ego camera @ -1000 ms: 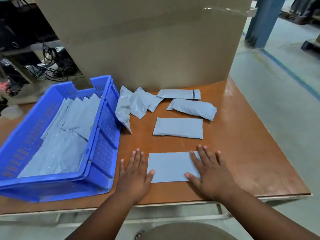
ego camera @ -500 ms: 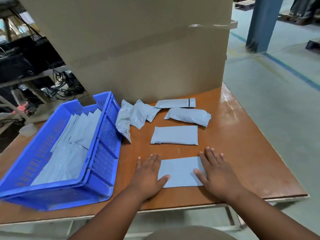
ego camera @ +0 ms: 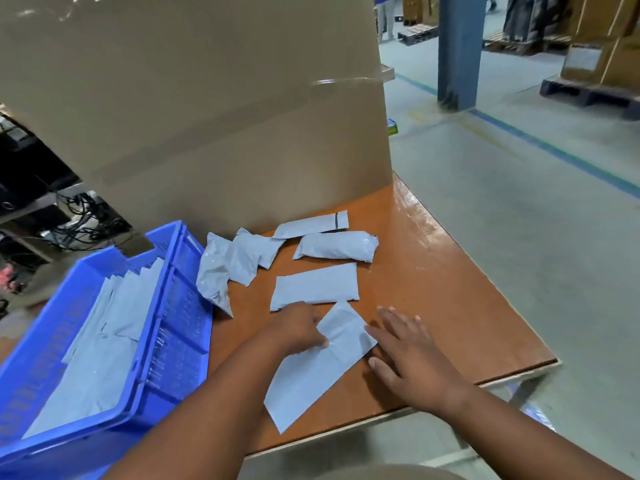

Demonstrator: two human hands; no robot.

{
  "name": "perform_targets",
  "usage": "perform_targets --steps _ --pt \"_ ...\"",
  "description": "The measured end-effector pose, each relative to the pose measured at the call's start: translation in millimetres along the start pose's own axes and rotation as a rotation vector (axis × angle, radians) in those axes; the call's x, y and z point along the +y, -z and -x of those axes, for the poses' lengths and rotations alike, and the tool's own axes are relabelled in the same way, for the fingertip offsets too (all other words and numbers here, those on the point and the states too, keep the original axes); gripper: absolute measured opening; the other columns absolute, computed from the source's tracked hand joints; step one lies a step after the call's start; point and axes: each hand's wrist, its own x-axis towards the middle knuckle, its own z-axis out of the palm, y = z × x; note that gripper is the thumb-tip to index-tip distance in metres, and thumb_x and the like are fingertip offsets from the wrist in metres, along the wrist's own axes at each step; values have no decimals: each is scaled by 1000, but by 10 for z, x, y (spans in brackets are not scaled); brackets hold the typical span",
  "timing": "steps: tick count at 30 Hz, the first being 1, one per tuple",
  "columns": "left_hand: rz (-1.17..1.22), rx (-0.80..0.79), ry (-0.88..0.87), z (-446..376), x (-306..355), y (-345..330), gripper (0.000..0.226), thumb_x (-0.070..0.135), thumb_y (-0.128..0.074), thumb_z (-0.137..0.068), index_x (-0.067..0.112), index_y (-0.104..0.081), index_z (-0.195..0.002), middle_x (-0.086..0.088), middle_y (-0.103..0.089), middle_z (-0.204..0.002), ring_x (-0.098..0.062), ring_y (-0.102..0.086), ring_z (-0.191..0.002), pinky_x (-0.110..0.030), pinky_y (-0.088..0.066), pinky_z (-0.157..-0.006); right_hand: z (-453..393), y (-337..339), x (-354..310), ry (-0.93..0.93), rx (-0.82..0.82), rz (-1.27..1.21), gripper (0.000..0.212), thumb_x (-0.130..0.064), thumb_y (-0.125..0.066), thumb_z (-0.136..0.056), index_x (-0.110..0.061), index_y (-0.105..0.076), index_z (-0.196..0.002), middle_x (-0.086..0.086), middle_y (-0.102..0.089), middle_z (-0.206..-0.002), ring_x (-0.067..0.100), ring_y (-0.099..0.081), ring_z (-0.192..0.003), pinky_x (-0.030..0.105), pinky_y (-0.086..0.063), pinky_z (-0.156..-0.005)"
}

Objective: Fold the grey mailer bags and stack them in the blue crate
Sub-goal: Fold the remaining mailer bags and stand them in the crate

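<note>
A flat grey mailer bag [ego camera: 318, 365] lies slanted near the table's front edge. My left hand [ego camera: 301, 327] grips its upper left part with the thumb on top. To the bag's right my right hand [ego camera: 405, 351] lies flat on the table, fingers straight, fingertips at the bag's right corner. The blue crate [ego camera: 180, 306] stands at the left with several grey bags [ego camera: 104, 341] inside. Several more grey mailer bags lie behind the hands: a folded one [ego camera: 315, 285], a puffy one [ego camera: 337, 247], a flat one [ego camera: 311, 225] and a crumpled group [ego camera: 235, 261].
A tall cardboard sheet [ego camera: 207, 116] stands along the back of the orange-brown table [ego camera: 450, 289]. The table's right and front edges are close to the hands. Beyond lie a concrete floor, a blue column [ego camera: 459, 50] and pallets with boxes.
The bag lay square under both flat hands; now my left hand has taken hold of it and swung it to a slant, its lower corner past the front edge. The camera tilted up.
</note>
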Motion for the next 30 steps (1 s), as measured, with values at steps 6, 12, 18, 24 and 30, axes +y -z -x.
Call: perform_targets --steps 6,12,18,24,30 --pt "221 207 75 360 -321 912 33 39 -85 -78 12 -70 -88 -6 -69 -81 -25 -67 -74 -45 -61 -73 -414 420 -666 208 -43 -107 66 -67 -36 -100 -47 -28 -162 -12 -15 -175 17 -9 -162 52 -12 -131" --pt "293 438 190 1027 -1045 1879 10 21 -85 -85 16 -76 -84 -8 -77 -80 -22 -68 -66 -36 -60 -63 -989 891 -1905 505 23 -84 59 -60 -43 -102 -41 -44 -157 -4 -32 -171 20 -31 -154 40 -28 -126" --pt "356 507 339 1675 -2061 2327 14 20 -86 -86 11 -76 -89 -6 -74 -72 -16 -65 -59 -26 -53 -49 -1450 1007 -3121 737 42 33 52 -55 -48 -104 -37 -52 -153 -1 -45 -162 23 -45 -144 43 -40 -117" --pt "509 557 427 1877 -2985 2151 17 18 -85 -87 7 -72 -86 -6 -66 -62 -21 -57 -53 -26 -50 -49 -1914 687 -4009 846 -93 141 47 -46 -42 -101 -35 -59 -144 -6 -59 -137 25 -60 -124 48 -52 -99" --pt "476 223 470 1718 -3468 1875 26 21 -81 -90 11 -59 -82 -9 -63 -65 -22 -60 -56 -26 -53 -53 -2281 588 -4553 742 -376 281 30 -58 -51 -100 -46 -63 -124 -19 -69 -115 10 -68 -104 42 -56 -93"
